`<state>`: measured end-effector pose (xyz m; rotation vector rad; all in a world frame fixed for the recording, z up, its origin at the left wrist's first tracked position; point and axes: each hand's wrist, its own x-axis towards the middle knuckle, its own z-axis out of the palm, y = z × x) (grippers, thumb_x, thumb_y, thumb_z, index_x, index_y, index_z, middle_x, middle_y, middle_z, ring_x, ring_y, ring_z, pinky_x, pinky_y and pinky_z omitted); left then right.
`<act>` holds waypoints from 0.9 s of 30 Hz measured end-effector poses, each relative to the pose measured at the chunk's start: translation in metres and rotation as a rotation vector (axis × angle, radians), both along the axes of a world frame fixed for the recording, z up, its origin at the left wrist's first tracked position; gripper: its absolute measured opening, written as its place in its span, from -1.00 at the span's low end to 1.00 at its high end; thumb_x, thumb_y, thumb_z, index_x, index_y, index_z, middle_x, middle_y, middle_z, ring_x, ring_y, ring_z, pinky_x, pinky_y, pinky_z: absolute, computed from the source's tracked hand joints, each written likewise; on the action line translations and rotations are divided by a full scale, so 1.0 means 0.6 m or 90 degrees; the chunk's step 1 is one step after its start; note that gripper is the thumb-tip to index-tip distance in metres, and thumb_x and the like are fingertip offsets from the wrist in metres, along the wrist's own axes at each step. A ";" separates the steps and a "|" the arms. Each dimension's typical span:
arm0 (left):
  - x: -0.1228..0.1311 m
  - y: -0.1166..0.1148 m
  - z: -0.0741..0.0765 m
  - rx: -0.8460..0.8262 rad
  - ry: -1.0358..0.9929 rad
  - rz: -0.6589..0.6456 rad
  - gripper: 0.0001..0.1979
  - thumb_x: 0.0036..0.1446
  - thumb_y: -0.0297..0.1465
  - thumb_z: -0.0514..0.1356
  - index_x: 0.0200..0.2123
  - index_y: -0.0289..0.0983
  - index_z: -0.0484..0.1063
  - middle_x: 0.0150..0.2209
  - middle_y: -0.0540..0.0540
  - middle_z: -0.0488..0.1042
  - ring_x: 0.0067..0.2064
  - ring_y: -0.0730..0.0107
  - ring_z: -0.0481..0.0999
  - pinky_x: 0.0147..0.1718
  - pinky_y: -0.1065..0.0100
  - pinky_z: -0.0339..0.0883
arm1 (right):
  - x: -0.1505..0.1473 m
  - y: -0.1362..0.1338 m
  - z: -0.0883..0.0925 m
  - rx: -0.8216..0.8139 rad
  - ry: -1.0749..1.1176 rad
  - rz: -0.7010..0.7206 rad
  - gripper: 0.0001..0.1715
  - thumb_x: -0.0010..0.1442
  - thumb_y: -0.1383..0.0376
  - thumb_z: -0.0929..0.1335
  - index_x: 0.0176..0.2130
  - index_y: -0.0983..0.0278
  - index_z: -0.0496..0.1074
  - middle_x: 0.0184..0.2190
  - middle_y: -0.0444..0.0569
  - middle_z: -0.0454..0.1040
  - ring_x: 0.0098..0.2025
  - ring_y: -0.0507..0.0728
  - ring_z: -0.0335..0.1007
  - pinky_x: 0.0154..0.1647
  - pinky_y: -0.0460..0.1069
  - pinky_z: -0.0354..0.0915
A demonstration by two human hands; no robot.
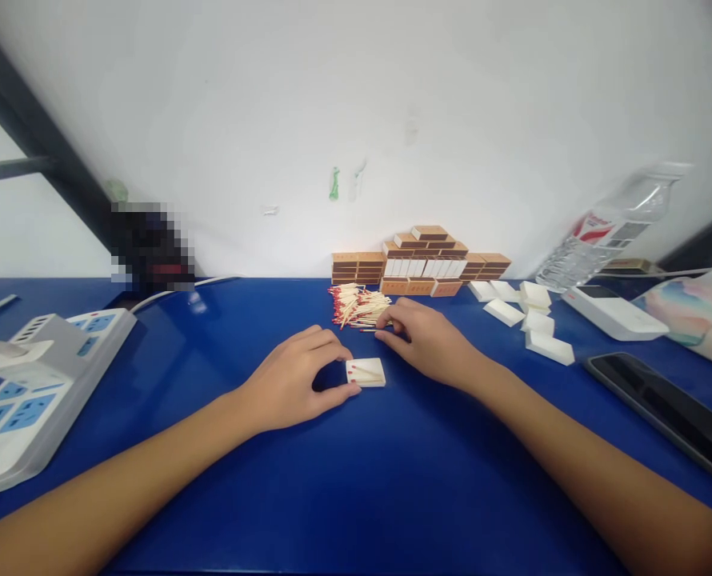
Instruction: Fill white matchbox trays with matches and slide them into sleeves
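Note:
My left hand grips the left end of a small white matchbox tray between thumb and fingers, and the tray lies flat on the blue table. A few red-headed matches rest inside it. Just behind, a loose heap of matches is spread out, most red heads toward the left. At the heap's near right edge, my right hand has thumb and index finger closed on a match, whose head points left. The other fingers are curled, and the match's far end is hidden by the fingertips.
Closed matchboxes are stacked against the wall. Several empty white trays lie at the right, near a plastic bottle, a white device and a phone. A power strip with cables occupies the left side.

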<state>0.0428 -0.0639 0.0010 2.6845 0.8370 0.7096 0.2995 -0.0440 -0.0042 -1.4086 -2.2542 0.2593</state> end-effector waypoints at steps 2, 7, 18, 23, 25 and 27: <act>0.000 0.000 0.001 0.005 0.000 0.004 -0.73 0.28 -0.20 0.30 -0.08 -0.26 0.49 -0.11 -0.11 0.55 -0.12 0.24 0.46 -0.07 0.16 0.39 | 0.000 0.004 -0.005 -0.019 -0.013 -0.012 -0.90 0.35 0.32 0.36 -0.27 0.26 0.42 -0.29 -0.06 0.43 -0.32 0.08 0.31 -0.30 -0.02 0.17; -0.005 0.005 0.001 0.005 0.010 0.035 -0.72 0.27 -0.19 0.30 -0.08 -0.24 0.50 -0.12 -0.09 0.54 -0.11 0.24 0.47 -0.05 0.15 0.38 | -0.007 -0.010 0.009 -0.058 0.012 0.033 -0.85 0.39 0.30 0.32 -0.28 0.24 0.38 -0.31 -0.07 0.43 -0.33 0.08 0.29 -0.31 -0.03 0.16; -0.005 0.004 0.002 0.017 0.003 0.029 -0.73 0.28 -0.19 0.29 -0.08 -0.24 0.50 -0.13 -0.12 0.55 -0.12 0.22 0.47 -0.07 0.14 0.39 | 0.000 -0.023 0.035 0.000 -0.004 -0.026 -0.82 0.37 0.25 0.31 -0.27 0.24 0.45 -0.36 -0.05 0.49 -0.35 0.09 0.33 -0.33 -0.01 0.16; -0.004 0.001 0.003 0.025 -0.004 0.004 -0.74 0.29 -0.20 0.29 -0.08 -0.25 0.50 -0.12 -0.12 0.55 -0.12 0.22 0.48 -0.07 0.15 0.39 | 0.048 0.020 0.009 0.003 -0.076 -0.129 -0.77 0.29 0.14 0.37 -0.23 0.26 0.47 -0.30 0.01 0.52 -0.29 0.16 0.39 -0.31 0.02 0.20; -0.004 0.001 0.002 0.027 0.001 0.004 -0.73 0.29 -0.20 0.29 -0.08 -0.25 0.50 -0.12 -0.12 0.55 -0.11 0.22 0.48 -0.06 0.16 0.39 | 0.053 0.025 0.004 -0.022 -0.078 -0.112 -0.77 0.29 0.13 0.37 -0.22 0.26 0.47 -0.29 0.00 0.51 -0.29 0.15 0.39 -0.30 0.01 0.21; -0.005 0.001 0.001 0.029 0.006 0.008 -0.72 0.29 -0.19 0.28 -0.07 -0.26 0.50 -0.13 -0.12 0.55 -0.11 0.22 0.48 -0.06 0.16 0.39 | 0.051 0.024 0.004 -0.040 -0.086 -0.095 -0.80 0.32 0.17 0.35 -0.23 0.25 0.46 -0.29 -0.01 0.50 -0.30 0.14 0.38 -0.31 0.01 0.20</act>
